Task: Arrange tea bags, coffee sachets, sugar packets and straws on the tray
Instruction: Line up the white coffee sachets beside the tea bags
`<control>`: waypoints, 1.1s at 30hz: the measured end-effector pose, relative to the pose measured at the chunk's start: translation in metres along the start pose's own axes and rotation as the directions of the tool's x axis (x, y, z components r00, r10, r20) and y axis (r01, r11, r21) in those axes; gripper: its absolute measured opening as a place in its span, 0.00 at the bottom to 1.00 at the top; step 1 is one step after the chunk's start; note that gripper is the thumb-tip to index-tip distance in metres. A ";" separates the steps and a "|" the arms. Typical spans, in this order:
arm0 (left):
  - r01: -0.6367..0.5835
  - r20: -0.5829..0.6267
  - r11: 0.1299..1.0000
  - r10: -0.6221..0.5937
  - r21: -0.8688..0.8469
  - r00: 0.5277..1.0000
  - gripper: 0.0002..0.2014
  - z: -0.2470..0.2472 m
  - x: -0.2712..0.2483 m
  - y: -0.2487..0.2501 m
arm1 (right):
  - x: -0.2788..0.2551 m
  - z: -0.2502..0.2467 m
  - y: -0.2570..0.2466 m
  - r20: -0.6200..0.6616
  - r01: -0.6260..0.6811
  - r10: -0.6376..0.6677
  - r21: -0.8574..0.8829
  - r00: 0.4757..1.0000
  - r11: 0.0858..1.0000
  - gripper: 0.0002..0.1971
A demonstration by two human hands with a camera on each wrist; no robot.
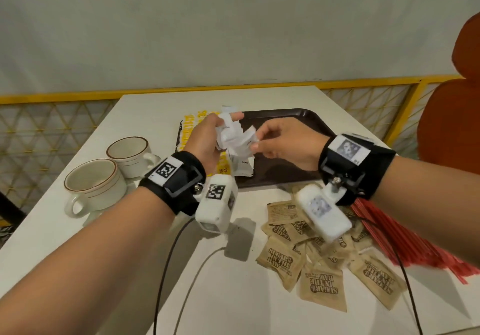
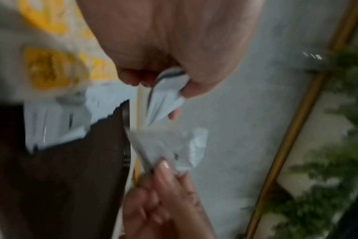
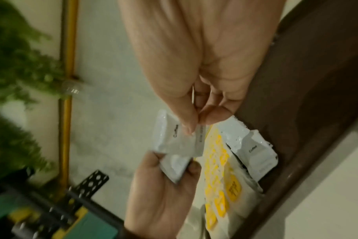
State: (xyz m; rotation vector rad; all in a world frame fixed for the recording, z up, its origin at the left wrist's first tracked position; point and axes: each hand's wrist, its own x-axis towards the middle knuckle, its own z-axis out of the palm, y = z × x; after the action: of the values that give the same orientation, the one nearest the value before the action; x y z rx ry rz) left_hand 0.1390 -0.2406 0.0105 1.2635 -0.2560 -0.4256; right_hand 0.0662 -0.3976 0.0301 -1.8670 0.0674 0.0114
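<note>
Both hands are up over the tray (image 1: 298,116), near its left end. Left hand (image 1: 205,140) is curled round a bunch of white coffee sachets (image 1: 233,137), fingers wrapped, sachets sticking out the top and toward the right hand. Right hand (image 1: 288,145) is pinching the edge of one sachet from that bunch w/ thumb + forefinger; right wrist cam shows the pinch clearly (image 3: 191,122), other fingers tucked in. So the sachets sit between the two hands, above the tray, not lying on it.

On the tray itself: one sachet (image 1: 242,164) lies flat at the front left, just below the hands, next to yellow-and-white tea bags (image 1: 188,129) along the left edge.

Off the tray, in front of it on the table (image 1: 145,116): a loose pile of brown sugar packets (image 1: 319,269), overlapping. Red straws (image 1: 405,238) lie to the right of the pile, partly under the right forearm. Left of the tray, two cups (image 1: 104,176) side by side. Left wrist cam is pretty blurry, can't tell much beyond the grip.
</note>
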 end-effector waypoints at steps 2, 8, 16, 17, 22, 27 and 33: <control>-0.065 0.028 0.946 0.059 0.318 0.998 0.16 -0.008 0.006 0.004 | 0.003 -0.010 0.000 -0.025 -0.068 0.074 0.191 0.997 0.979 0.08; -0.043 0.098 0.778 -0.025 0.626 0.995 0.05 -0.013 0.021 0.015 | 0.007 -0.012 0.013 0.064 -0.245 0.238 0.146 0.969 0.959 0.08; -0.032 0.176 0.661 -0.152 0.750 0.973 0.04 -0.001 0.034 0.009 | 0.021 -0.008 0.025 -0.028 -0.284 0.282 -0.089 0.959 0.955 0.02; -0.032 0.176 0.670 -0.148 0.742 0.973 0.04 0.000 0.036 0.007 | 0.021 -0.009 0.025 -0.014 -0.283 0.283 -0.060 0.959 0.957 0.02; -0.014 0.163 0.728 -0.134 0.686 0.977 0.08 -0.002 0.042 0.000 | 0.024 -0.010 0.023 0.036 -0.253 0.251 0.089 0.967 0.963 0.06; 0.014 0.151 0.770 -0.143 0.638 0.978 0.06 -0.007 0.042 -0.002 | 0.027 -0.009 0.022 0.075 -0.237 0.228 0.158 0.971 0.958 0.08; 0.106 0.174 0.851 -0.225 0.514 0.959 0.03 -0.008 0.040 0.007 | 0.029 -0.010 0.024 0.071 -0.207 0.199 0.153 0.978 0.966 0.11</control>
State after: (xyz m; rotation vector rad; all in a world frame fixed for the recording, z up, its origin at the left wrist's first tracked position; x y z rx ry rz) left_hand 0.1796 -0.2502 0.0129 1.7604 -0.4769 -0.6871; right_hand 0.0934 -0.4156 0.0091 -1.6910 0.2154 0.1943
